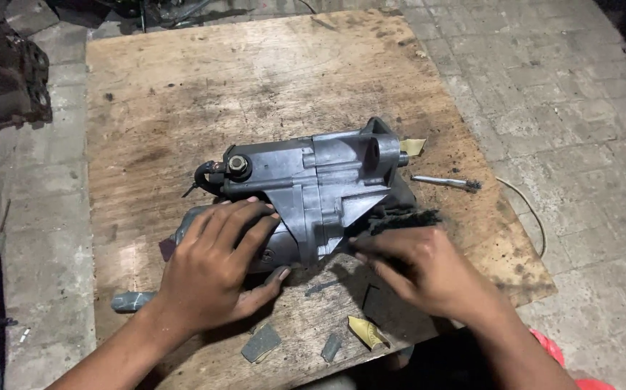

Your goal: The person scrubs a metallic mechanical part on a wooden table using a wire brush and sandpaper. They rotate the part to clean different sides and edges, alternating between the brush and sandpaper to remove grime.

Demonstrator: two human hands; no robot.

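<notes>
The left hand (215, 271) lay spread, palm down, over the near end of a grey starter motor (306, 191), while the right hand (418, 267) pinched a dark frayed rag (400, 220) against its side. The motor rested mid-worktop (255, 72) on worn plywood; beyond it lay a small brush (446, 182).

My bare left hand (215, 271) lay flat with its fingers spread wide and its thumb stuck out to the side. My bare right hand (418, 267) was curled, fingers bent and pointing left. Both forearms came up from below.
</notes>
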